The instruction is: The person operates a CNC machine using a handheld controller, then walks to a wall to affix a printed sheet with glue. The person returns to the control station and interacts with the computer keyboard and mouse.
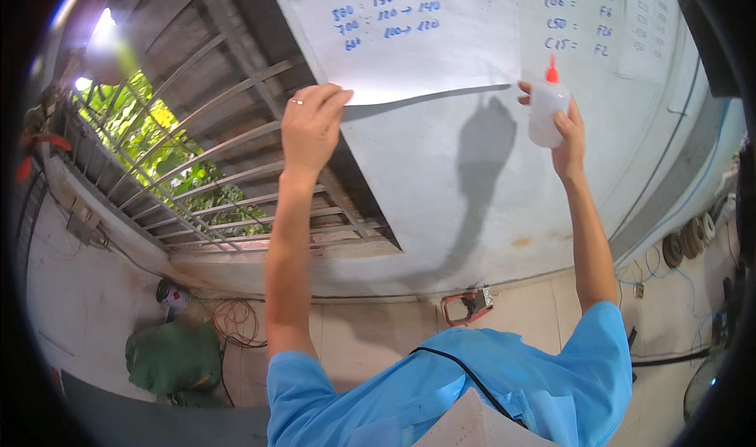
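A white sheet of paper [417, 69] with blue handwriting lies against the pale wall, its lower edge lifted slightly and casting a shadow. My left hand [312, 124], a ring on one finger, is closed at the sheet's lower left corner with the fingertips on the paper. In my right hand [570, 136] is a translucent white squeeze bottle [546, 114] with a red pointed nozzle, held upright beside the sheet's lower right corner. The fingers wrap round it, partly hidden behind the bottle.
A barred window [197, 163] is at the left. Another printed sheet [647, 29] hangs at the upper right. Below, a red-framed object [466, 308] stands by the wall, with an orange cable [236, 321] and a green bundle [173, 356] at left, and several spools [691, 238] at right.
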Tool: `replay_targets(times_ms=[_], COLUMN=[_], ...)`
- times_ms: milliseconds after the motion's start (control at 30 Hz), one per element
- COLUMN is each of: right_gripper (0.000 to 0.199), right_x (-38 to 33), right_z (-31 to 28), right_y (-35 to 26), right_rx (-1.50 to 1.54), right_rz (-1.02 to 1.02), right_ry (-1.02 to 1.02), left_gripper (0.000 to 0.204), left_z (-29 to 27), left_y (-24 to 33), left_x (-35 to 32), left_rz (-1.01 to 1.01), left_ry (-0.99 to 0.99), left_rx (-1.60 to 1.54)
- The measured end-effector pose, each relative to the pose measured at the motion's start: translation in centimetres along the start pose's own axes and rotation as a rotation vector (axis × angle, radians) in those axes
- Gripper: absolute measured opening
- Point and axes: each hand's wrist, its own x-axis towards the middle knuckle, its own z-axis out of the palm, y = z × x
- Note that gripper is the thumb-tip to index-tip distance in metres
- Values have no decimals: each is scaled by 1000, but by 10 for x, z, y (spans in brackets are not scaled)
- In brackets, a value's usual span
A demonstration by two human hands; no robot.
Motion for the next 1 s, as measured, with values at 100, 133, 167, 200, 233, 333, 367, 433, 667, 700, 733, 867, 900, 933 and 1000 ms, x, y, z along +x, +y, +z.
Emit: replay_targets(times_ms=[100, 133, 167, 200, 233, 333, 367, 433, 667, 700, 733, 867, 900, 933, 1000], right_gripper=[79, 79, 79, 79, 79, 78, 78, 78, 77, 77, 77, 75, 75, 74, 74], right_x=[-9, -12, -15, -17, -19, -24, -25, -26, -27, -28, -28, -30, -31, -31, -33], right_z=[-9, -12, -14, -16, -18, -20, -20, -19, -19, -19, -19, -18, -18, -18, -19], right_y=[7, 9, 11, 13, 15, 19, 19, 20, 22, 23, 24, 28, 29, 29, 29], right_rx=[10, -8, -27, -25, -49, -46, -39, -36, -27, -23, -27, -22, -11, -23, -5], right_rz=[0, 13, 27, 54, 49, 70, 72, 69, 63, 65, 64, 56, 51, 54, 66], right_ry=[56, 67, 82, 102, 107, 124, 126, 123, 117, 115, 119, 133, 129, 144, 153], left_gripper=[24, 24, 23, 18, 17, 17, 17, 17, 11, 11, 11, 11, 10, 11, 14], left_z=[0, 2, 3, 4, 4, 3, 2, -2, -14, -14, -13, -12, -12, -13, -14], left_y=[3, 4, 5, 5, 4, 3, 3, 4, 4, 4, 4, 3, 2, 0, -5], left_x=[-1, -1, -2, -1, -1, 1, 2, 3, 8, 8, 8, 4, 3, 3, 4], left_rz=[59, 47, 54, 35, 13, -57, -88, -131, -252, -270, -316, -511, -551, -599, -694], left_ry=[82, 102, 131, 154, 148, 105, 78, 34, 20, 30, 34, 171, 226, 286, 426], left_rx=[62, 72, 76, 66, 58, 18, -3, -57, -267, -294, -344, -599, -668, -723, -791])
